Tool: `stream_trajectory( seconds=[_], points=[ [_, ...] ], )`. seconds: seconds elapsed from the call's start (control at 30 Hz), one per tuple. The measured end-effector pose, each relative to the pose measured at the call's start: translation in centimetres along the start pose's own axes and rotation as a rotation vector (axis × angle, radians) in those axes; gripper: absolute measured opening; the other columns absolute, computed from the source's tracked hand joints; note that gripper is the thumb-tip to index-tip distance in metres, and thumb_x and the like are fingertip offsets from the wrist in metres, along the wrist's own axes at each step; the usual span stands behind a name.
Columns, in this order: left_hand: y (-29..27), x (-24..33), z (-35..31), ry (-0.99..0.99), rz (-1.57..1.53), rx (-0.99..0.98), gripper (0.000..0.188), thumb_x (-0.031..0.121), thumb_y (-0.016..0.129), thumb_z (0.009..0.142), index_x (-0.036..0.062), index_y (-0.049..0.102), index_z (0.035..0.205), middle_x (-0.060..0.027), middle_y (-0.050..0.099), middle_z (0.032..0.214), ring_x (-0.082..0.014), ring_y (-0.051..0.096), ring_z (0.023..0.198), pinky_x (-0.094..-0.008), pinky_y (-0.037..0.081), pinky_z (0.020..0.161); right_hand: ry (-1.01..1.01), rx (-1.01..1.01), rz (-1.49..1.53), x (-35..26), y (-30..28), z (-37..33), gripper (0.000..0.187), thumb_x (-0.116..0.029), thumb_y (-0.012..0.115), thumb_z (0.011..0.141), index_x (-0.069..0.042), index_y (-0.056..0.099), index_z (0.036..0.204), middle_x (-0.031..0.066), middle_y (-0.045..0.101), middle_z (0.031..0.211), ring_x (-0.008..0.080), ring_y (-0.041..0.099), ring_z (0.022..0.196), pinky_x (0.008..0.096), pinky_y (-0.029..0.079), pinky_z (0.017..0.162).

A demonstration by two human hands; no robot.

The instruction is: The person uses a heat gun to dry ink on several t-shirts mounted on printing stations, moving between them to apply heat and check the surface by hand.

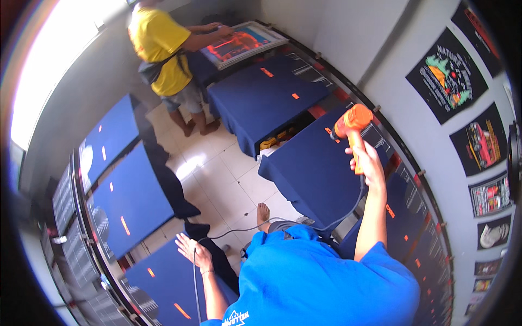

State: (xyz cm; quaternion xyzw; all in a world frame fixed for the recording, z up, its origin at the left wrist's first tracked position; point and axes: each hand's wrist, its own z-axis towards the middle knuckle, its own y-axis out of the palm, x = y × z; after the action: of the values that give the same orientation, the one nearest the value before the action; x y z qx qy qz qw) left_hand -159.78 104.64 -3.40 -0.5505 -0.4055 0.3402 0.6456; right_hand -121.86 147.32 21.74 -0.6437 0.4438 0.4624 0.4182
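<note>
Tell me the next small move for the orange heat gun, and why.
Probably lower the orange heat gun slightly toward the small orange print on the navy shirt: the right hand holds it raised, nozzle just beside that print.

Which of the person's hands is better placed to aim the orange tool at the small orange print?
The right hand: it already holds the orange heat gun beside that print. The left hand rests on another blue shirt.
</note>
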Motion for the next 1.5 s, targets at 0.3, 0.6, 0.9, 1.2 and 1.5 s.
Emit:
stream_trajectory(
  seconds=[0.3, 0.6, 0.9, 1.2, 1.5],
  points=[
    [1.8, 0.9, 7.2, 0.043, -0.132, 0.075, 0.04, 0.023, 0.03, 0.104, 0.0066, 0.066, 0.115, -0.0097, 0.071, 0.105, -0.0276, 0.065, 0.098, -0.0474, 0.042, 0.099, 0.105, 0.08, -0.019, 0.1, -2.4, 11.2, 0.035, -0.026, 0.057, 0.097, 0.001, 0.058, 0.119, 0.0058, 0.063, 0.086, 0.009, 0.057, 0.06, 0.0254, 0.051, 0.052],
    [2.9, 0.7, 8.9, -0.064, -0.173, 0.147, 0.041, 0.024, 0.032, 0.1, 0.0059, 0.068, 0.09, -0.0174, 0.071, 0.081, -0.0368, 0.067, 0.075, -0.0452, 0.05, 0.068, 0.209, 0.088, 0.115, 1.4, -2.1, 12.4, 0.025, -0.017, 0.057, 0.094, 0.001, 0.059, 0.111, 0.0038, 0.06, 0.084, 0.0083, 0.055, 0.057, 0.0252, 0.049, 0.048],
    [4.7, -1.0, 10.2, 0.046, 0.239, 0.097, 0.042, 0.03, 0.036, 0.103, 0.0033, 0.065, 0.088, -0.0169, 0.07, 0.079, -0.0391, 0.066, 0.072, -0.0459, 0.05, 0.061, 0.22, 0.14, 0.089, 2.9, -1.3, 12.6, 0.036, -0.02, 0.056, 0.096, 0.003, 0.056, 0.124, 0.0055, 0.063, 0.091, 0.0068, 0.056, 0.059, 0.0232, 0.049, 0.05],
    [2.8, 2.7, 9.6, -0.27, -0.015, 0.033, 0.048, 0.037, 0.034, 0.103, 0.0028, 0.065, 0.09, -0.0197, 0.07, 0.083, -0.0422, 0.065, 0.076, -0.0501, 0.05, 0.065, 0.246, 0.196, 0.167, 2.9, -0.1, 13.1, 0.038, -0.021, 0.056, 0.098, 0.002, 0.055, 0.129, 0.006, 0.064, 0.093, 0.0066, 0.056, 0.058, 0.0223, 0.05, 0.05],
    [4.3, -0.2, 9.4, -0.208, 0.06, 0.039, 0.048, 0.04, 0.034, 0.103, 0.0038, 0.064, 0.091, -0.0208, 0.069, 0.083, -0.0429, 0.065, 0.077, -0.0515, 0.049, 0.066, 0.219, 0.179, 0.122, 3.0, 0.3, 13.2, 0.042, -0.021, 0.058, 0.097, 0.002, 0.053, 0.132, 0.0059, 0.064, 0.093, 0.0065, 0.055, 0.06, 0.0224, 0.05, 0.052]
  ],
)
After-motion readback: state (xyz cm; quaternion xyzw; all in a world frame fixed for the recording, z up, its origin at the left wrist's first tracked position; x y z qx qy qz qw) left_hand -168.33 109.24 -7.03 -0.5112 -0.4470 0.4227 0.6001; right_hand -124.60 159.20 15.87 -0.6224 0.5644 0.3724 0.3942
